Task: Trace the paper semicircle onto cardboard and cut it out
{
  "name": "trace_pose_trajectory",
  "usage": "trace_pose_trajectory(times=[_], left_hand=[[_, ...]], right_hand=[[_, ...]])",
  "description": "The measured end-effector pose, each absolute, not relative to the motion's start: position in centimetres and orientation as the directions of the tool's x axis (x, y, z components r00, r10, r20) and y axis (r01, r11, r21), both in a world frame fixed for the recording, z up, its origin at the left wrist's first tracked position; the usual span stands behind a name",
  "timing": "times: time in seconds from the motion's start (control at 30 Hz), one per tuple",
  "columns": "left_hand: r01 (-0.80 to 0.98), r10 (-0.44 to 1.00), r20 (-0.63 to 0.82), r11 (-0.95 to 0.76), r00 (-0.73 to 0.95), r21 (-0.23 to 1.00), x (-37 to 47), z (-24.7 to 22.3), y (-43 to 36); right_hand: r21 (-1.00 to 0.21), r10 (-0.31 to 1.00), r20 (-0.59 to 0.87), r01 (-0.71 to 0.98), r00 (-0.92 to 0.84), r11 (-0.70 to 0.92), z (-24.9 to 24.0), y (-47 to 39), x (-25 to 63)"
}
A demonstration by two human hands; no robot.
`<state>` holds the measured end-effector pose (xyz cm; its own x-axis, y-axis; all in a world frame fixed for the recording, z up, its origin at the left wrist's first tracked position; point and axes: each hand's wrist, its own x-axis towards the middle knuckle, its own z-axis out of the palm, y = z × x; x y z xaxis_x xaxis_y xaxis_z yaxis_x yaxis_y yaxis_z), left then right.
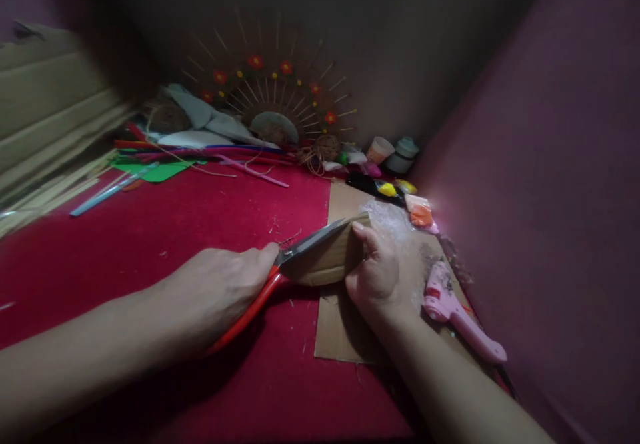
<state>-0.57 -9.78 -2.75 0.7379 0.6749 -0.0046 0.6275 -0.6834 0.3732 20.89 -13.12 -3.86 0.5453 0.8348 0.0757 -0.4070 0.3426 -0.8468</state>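
My left hand [235, 277] is closed around scissors [310, 239] with red handles and metal blades. The blades point up to the right and lie along the upper edge of a brown cardboard piece [325, 261]. That piece is gripped at its right end by my right hand [376, 271], with the thumb on top near the blade tips. Fingers of the right hand are partly hidden behind the cardboard. Below the right hand lies a flat cardboard sheet [340, 334] on the red surface [240, 217].
A pink glue gun [463, 321] rests to the right, near the pink wall. Along the back are a paper cup [379, 151], a jar [403, 155], twine [327, 147], colored strips and clay packets. A decorated sunburst of sticks [273, 91] stands behind. Cardboard [55, 97] leans at left.
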Motion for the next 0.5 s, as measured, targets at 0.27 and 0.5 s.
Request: trace_pose_trajectory(times=[0.27,0.5], left_hand=[[0.638,0.651,-0.033,-0.731,0.759,0.243,-0.3,-1.2,-9.7],[0.662,0.697,-0.047,-0.654,0.715,0.366,-0.9,-1.7,-8.8]], right_hand=[[-0.828,0.854,0.067,-0.448,0.517,0.336,-3.8,-12.7,21.2],[-0.852,0.861,0.040,-0.433,0.506,0.295,-3.5,-12.5,21.4]])
